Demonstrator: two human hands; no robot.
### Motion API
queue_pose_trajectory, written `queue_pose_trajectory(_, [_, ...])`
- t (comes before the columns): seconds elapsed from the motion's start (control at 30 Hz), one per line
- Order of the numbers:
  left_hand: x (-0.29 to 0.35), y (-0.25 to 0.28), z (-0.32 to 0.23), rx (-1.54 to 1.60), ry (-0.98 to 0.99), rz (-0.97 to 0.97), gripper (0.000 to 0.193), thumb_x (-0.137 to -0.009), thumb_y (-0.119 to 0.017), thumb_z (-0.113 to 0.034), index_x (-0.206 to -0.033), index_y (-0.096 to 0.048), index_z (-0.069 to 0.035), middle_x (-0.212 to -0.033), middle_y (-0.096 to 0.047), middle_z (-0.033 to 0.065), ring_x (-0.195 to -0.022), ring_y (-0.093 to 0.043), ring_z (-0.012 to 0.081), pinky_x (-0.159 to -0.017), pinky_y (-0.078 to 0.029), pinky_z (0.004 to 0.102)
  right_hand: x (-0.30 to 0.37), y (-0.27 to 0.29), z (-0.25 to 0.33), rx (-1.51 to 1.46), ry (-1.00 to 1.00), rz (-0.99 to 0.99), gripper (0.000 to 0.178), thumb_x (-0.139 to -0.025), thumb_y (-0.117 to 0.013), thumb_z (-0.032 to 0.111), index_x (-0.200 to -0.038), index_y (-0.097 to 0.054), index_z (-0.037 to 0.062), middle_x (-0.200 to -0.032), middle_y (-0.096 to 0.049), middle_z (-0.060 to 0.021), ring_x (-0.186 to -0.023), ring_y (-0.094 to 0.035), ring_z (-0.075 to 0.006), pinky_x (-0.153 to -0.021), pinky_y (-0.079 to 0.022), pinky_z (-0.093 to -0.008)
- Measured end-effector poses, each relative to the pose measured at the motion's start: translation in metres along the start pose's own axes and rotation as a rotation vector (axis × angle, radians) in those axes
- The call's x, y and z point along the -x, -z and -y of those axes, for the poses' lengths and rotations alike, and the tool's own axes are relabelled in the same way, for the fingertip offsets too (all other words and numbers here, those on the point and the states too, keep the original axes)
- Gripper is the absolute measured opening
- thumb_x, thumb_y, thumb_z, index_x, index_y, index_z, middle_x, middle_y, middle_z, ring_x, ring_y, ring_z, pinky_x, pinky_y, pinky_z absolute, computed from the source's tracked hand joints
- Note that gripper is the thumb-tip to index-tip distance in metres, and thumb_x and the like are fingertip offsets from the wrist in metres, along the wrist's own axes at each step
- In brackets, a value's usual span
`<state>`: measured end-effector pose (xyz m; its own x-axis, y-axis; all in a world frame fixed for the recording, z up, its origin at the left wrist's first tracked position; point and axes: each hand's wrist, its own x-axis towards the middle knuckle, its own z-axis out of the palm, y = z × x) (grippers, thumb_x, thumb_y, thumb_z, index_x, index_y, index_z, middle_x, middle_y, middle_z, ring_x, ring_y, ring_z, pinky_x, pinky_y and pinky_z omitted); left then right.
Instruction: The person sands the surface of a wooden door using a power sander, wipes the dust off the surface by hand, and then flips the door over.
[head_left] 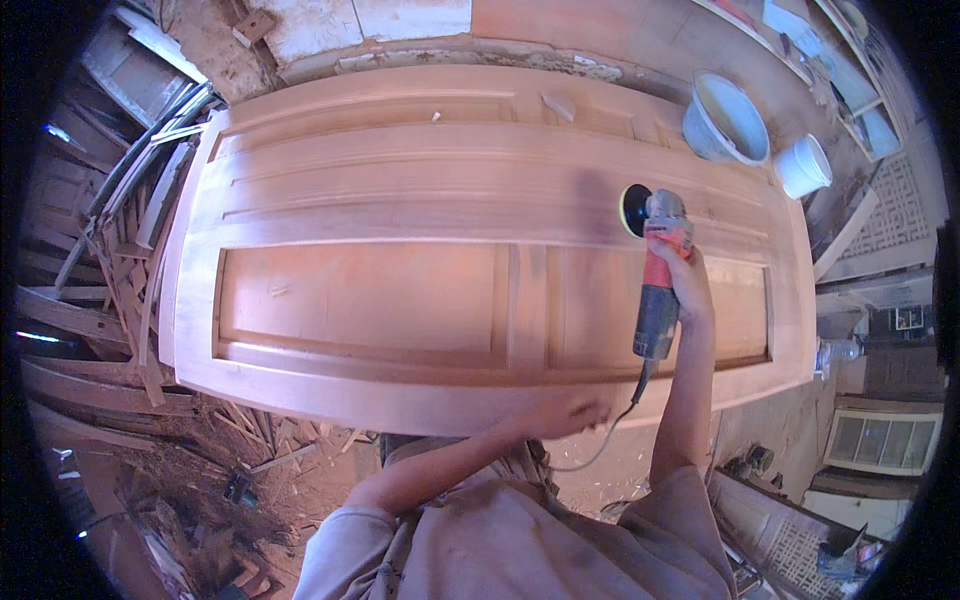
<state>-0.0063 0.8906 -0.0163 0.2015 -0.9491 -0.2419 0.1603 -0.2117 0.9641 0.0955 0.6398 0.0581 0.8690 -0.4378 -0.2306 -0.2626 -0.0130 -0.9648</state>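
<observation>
- by the door's (pixel 375 226) near edge, is the left hand (pixel 568 413) holding anything?
- too blurry to tell.
- and toward the right edge?
- the sander (pixel 655 318), held by the right hand (pixel 684 275). looks heavy and hard; grab its thick body.

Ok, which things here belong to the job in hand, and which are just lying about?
In the job:
- angle grinder, held in the right hand
- its power cord
- panelled wooden door

Apparently just lying about:
- large bucket
- small bucket
- wood scraps at left
</observation>
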Motion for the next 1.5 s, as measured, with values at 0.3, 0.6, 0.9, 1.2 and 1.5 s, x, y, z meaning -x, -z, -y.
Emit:
queue_pose_trajectory(0.3, [-0.186,0.108,0.022,0.760,0.033,-0.910,0.070,-0.099,-0.038,-0.059,-0.125,-0.054,0.004,-0.111,-0.066,0.0129,-0.099,-0.062,0.0210,-0.094,-0.045,0.0360,-0.104,-0.046,-0.034,0.140,0.059,0.072,0.028,-0.077,-0.077,0.015,-0.101,-0.066,0.0057,-0.092,-0.067,-0.0031,-0.082,-0.063,-0.0132,-0.074,-0.051,-0.0299])
queue_pose_trajectory(0.6, [-0.212,0.129,-0.023,1.044,-0.126,-0.815,0.066,-0.097,-0.044,-0.061,-0.117,-0.061,0.000,-0.099,-0.066,0.0054,-0.082,-0.065,0.0141,-0.070,-0.052,0.0271,-0.128,-0.046,-0.038,0.174,-0.018,0.033,0.044,-0.076,-0.079,0.016,-0.110,-0.057,0.0015,-0.096,-0.065,-0.0050,-0.087,-0.061,-0.0131,-0.079,-0.050,-0.0290])
queue_pose_trajectory(0.9, [-0.222,0.124,-0.014,1.205,-0.144,-0.720,0.054,-0.099,-0.047,-0.054,-0.107,-0.063,-0.003,-0.087,-0.065,0.0014,-0.072,-0.061,0.0114,-0.066,-0.050,0.0256,-0.133,-0.050,-0.028,0.338,-0.010,0.033,0.044,-0.075,-0.080,0.020,-0.105,-0.058,-0.0018,-0.090,-0.067,-0.0079,-0.079,-0.064,-0.0147,-0.072,-0.052,-0.0303])
queue_pose_trajectory(1.2, [-0.182,0.140,0.005,1.240,-0.214,-0.799,0.051,-0.101,-0.046,-0.051,-0.103,-0.063,-0.003,-0.083,-0.062,-0.0011,-0.071,-0.057,0.0065,-0.065,-0.047,0.0233,-0.126,-0.108,-0.031,0.380,0.000,0.123,0.042,-0.079,-0.079,0.020,-0.109,-0.058,0.0000,-0.095,-0.066,-0.0061,-0.083,-0.062,-0.0127,-0.075,-0.051,-0.0287])
queue_pose_trajectory(1.5, [-0.116,0.168,0.010,1.188,-0.256,-0.872,0.052,-0.101,-0.044,-0.053,-0.099,-0.062,-0.004,-0.081,-0.060,-0.0017,-0.071,-0.055,0.0066,-0.064,-0.045,0.0233,-0.110,-0.178,-0.027,0.393,0.002,0.221,0.039,-0.078,-0.079,0.020,-0.106,-0.060,0.0014,-0.095,-0.066,-0.0052,-0.084,-0.062,-0.0122,-0.076,-0.051,-0.0282])
